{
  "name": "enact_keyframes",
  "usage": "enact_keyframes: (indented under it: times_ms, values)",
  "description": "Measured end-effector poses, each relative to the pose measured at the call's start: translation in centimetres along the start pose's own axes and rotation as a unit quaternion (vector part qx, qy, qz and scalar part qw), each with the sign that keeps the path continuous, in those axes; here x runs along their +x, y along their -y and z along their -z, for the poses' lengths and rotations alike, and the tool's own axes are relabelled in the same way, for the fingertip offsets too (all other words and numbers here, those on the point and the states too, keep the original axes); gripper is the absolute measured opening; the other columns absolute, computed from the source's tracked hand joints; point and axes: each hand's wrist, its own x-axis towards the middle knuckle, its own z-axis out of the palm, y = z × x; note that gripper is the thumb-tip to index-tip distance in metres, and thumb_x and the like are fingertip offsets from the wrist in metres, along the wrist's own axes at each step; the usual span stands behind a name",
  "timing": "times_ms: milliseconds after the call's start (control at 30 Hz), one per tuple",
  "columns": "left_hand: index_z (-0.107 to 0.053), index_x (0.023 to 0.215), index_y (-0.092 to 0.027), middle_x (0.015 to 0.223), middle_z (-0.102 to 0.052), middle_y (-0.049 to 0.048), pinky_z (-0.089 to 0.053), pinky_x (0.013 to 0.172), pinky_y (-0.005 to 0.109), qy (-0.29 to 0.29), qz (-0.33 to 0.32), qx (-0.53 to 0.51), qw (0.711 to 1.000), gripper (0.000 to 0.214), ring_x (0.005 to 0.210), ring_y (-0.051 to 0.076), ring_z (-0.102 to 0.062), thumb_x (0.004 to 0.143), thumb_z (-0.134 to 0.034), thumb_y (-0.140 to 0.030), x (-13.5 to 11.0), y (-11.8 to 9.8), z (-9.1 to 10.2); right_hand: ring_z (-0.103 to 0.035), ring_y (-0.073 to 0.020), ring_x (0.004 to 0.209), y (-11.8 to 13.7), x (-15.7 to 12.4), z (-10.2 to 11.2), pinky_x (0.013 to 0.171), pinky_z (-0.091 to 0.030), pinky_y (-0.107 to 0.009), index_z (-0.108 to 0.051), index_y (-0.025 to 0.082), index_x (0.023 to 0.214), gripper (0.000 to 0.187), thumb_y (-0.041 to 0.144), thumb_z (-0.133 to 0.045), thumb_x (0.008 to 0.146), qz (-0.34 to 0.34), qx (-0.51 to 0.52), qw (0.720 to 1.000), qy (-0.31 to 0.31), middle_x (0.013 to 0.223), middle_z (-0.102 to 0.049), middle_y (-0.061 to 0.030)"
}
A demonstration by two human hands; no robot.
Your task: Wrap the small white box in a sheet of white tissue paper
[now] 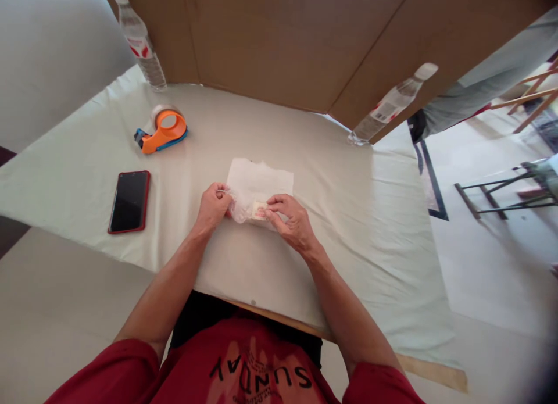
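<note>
A small clear plastic packet [249,211] with a reddish label lies on a white sheet of paper [260,180] in the middle of the cloth-covered table [357,218]. My left hand [213,205] pinches the packet's left end with curled fingers. My right hand [291,217] grips its right end, fingertips pressed on the label. Both hands rest on the table close to me.
An orange tape dispenser [163,129] and a red-cased phone [129,201] lie on the left. Two water bottles stand at the back, one at the left [140,40] and one leaning at the right [390,106], against brown cardboard panels [283,38]. Chairs and a person's leg show far right.
</note>
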Motion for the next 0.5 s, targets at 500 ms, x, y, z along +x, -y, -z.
enact_keyframes:
  times_ms: [500]
  values:
    - [-0.066, 0.127, -0.017, 0.101, -0.07, 0.0049, -0.053, 0.082, 0.032, 0.043, -0.16, 0.25, 0.954, 0.056, 0.077, 0.017, -0.059, 0.071, -0.063, -0.024, -0.5, -0.2, 0.4, -0.065, -0.018, 0.079, 1.3, -1.2, 1.5, 0.073, -0.053, -0.033, -0.067, 0.021, 0.1, 0.018, 0.033, -0.056, 0.093, -0.117, 0.054, 0.986, 0.11, 0.098, -0.073, -0.0062]
